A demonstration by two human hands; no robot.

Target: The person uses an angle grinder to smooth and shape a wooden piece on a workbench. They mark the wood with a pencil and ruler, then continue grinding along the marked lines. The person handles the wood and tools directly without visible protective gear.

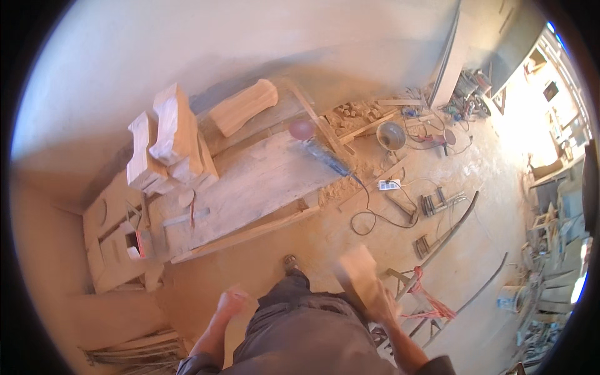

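**Wood block in right hand, workshop floor**

Workbench (262,181) fills the centre, running from 8 to 1 o'clock. Stacked timber blocks (165,140) sit on its 10 o'clock end, with a curved wooden piece (244,106) toward 12. A power tool (325,156) lies at the bench's 2 o'clock edge. Right hand (381,306), at 5 o'clock, grips a blurred wood block (357,267). Left hand (230,304), at 6 o'clock, is loosely curled, holding nothing visible.
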